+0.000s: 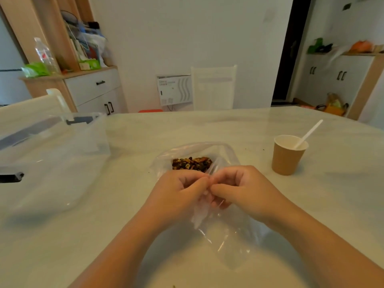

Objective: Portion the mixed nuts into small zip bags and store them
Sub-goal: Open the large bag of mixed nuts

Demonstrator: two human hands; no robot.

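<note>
Left hand (180, 190) and right hand (239, 186) together, fingers (199, 183) curled, pinching.

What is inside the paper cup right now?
Only a white spoon shows in the paper cup, leaning on the rim with its handle sticking out to the right. The inner wall looks white; the bottom is hidden by the wall, so any nuts there cannot be seen.

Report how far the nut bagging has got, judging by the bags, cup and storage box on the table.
Done: nothing visibly; no filled small bag shows. In hand: left hand and right hand pinch an empty small zip bag at its top edge. Left: the mixed nuts remain in the large bag; the paper cup with its spoon stands untouched; the clear storage box awaits bags.
</note>
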